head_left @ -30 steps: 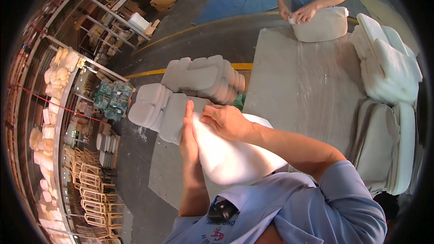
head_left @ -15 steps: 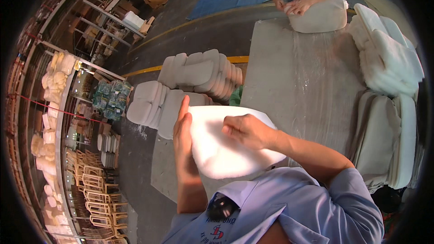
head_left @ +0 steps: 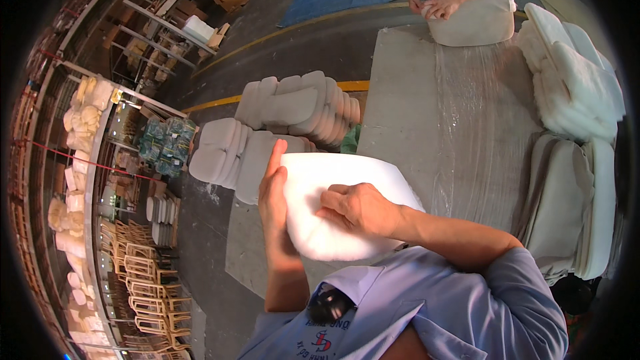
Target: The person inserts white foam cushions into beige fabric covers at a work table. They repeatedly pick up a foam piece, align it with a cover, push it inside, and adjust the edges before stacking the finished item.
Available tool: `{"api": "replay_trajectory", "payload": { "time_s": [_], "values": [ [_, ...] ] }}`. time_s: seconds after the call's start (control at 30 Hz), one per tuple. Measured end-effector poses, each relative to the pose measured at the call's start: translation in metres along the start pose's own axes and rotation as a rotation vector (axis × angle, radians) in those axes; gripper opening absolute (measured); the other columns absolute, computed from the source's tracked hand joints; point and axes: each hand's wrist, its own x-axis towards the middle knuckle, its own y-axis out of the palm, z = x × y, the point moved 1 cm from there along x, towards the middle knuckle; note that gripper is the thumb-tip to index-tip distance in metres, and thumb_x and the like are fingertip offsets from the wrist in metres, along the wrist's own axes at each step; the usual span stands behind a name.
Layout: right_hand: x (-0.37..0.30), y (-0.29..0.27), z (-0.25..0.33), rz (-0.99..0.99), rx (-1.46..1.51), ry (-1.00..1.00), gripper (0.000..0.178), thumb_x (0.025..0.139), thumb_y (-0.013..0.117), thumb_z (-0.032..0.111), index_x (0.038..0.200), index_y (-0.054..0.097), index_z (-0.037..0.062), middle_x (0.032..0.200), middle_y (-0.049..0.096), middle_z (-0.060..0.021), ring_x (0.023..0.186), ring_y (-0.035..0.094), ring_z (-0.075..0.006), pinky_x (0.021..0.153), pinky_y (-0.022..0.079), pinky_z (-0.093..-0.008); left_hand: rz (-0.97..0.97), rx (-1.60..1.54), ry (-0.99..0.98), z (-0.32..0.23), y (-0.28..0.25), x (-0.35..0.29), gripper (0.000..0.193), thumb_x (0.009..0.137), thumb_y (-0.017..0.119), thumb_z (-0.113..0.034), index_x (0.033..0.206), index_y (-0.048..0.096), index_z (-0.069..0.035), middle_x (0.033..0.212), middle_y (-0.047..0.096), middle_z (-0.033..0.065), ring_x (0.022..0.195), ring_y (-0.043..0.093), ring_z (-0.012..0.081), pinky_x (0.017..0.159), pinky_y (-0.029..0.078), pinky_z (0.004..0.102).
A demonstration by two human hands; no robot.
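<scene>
A white, soft-looking cushion pad (head_left: pixel 360 172) with rounded corners stands tilted in front of my chest. My left hand (head_left: pixel 272 193) holds its left edge, with the thumb by the face and a finger reaching up past the top corner. Across the middle of the pad lies my right hand (head_left: pixel 363 208), its fingers curled in and touching or just above the white surface. Whatever those fingers may pinch is hidden. The pad's lower edge comes close to my shirt.
A grey worktable (head_left: pixel 407 93) stretches ahead, partly under clear film. Cushion stacks (head_left: pixel 577 73) line its right side; more grey cushions (head_left: pixel 290 107) are piled beyond its left edge. Across the table, a co-worker's hands (head_left: pixel 443 7) rest on another cushion (head_left: pixel 473 23). Wooden chair frames (head_left: pixel 150 287) stand at left.
My right hand has moved slightly left and down over the pad, its fingers now bent lower toward the surface. My left hand keeps its place on the edge.
</scene>
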Motion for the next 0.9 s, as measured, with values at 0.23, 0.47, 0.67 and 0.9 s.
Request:
{"api": "replay_trajectory", "payload": {
  "time_s": [0.23,0.47,0.67,0.9],
  "values": [
    [0.004,0.003,-0.052,-0.053,-0.035,0.251,0.03,0.107,0.061,0.032,0.106,0.061,0.0022,0.097,0.069,-0.0195,0.084,0.071,-0.0441,0.077,0.058,-0.052,0.065,0.059,0.06,0.014,-0.018,0.012,0.057,0.106,0.044,-0.024,0.155,0.053,0.003,0.157,0.052,0.0137,0.139,0.051,0.0218,0.116,0.042,0.0355],
    [0.001,-0.004,-0.034,-0.046,-0.045,0.149,0.032,0.103,0.068,0.034,0.11,0.058,0.0041,0.103,0.067,-0.0194,0.077,0.071,-0.042,0.068,0.058,-0.0509,0.032,-0.012,0.026,0.011,-0.009,0.009,0.056,0.106,0.043,-0.022,0.156,0.054,0.0,0.154,0.054,0.0132,0.133,0.055,0.0198,0.111,0.045,0.0344],
    [0.012,-0.009,-0.054,-0.196,-0.062,0.166,0.025,0.102,0.069,0.025,0.107,0.056,0.0048,0.083,0.072,-0.0211,0.074,0.071,-0.0441,0.066,0.056,-0.0525,0.098,-0.007,0.005,0.002,0.0,0.006,0.055,0.108,0.042,-0.023,0.156,0.053,-0.001,0.156,0.052,0.0121,0.134,0.055,0.0206,0.113,0.045,0.035],
    [0.056,0.007,-0.015,-0.02,-0.04,0.089,0.025,0.103,0.065,0.029,0.108,0.062,0.0051,0.079,0.072,-0.0224,0.072,0.071,-0.0449,0.068,0.056,-0.0549,0.061,0.111,0.11,0.009,-0.011,0.016,0.05,0.109,0.04,-0.017,0.154,0.055,0.001,0.156,0.054,0.0121,0.141,0.051,0.0197,0.117,0.04,0.0342]
  ]
}}
